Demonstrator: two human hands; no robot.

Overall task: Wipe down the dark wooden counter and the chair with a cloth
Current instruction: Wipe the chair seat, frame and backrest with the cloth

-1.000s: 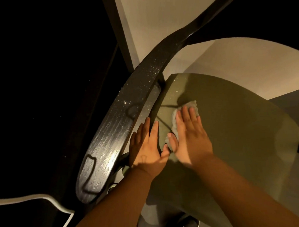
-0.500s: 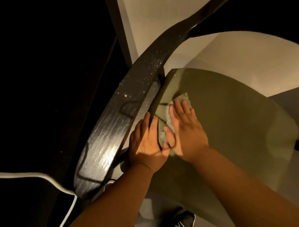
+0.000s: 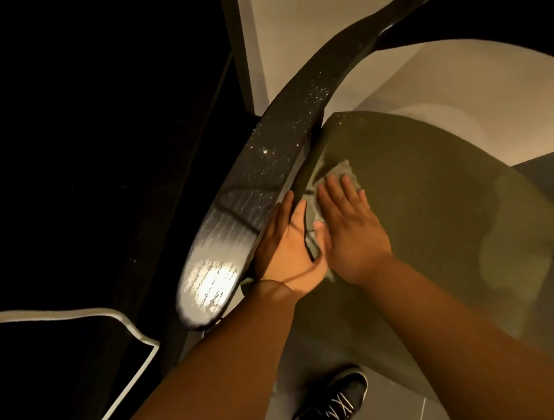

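I look straight down on a chair with an olive-green seat (image 3: 428, 200) and a curved, glossy dark wooden backrest (image 3: 257, 183) speckled with dust. My right hand (image 3: 351, 225) lies flat, fingers straight, pressing a grey cloth (image 3: 342, 171) onto the seat close to the backrest. The cloth shows beyond the fingertips and under the thumb. My left hand (image 3: 288, 242) lies flat with straight fingers against the seat's left edge, beside the backrest. Its thumb touches the right hand's thumb. The dark counter (image 3: 82, 137) fills the left side, almost black.
A white cable (image 3: 106, 316) runs over the dark surface at lower left. My black shoe (image 3: 334, 399) stands on the grey tiled floor below the seat. A pale wall or floor area (image 3: 402, 82) lies behind the chair.
My right hand slid the cloth a little forward along the seat beside the backrest. The left hand stayed by the seat edge. The view shifted slightly, showing more of the cable and shoe.
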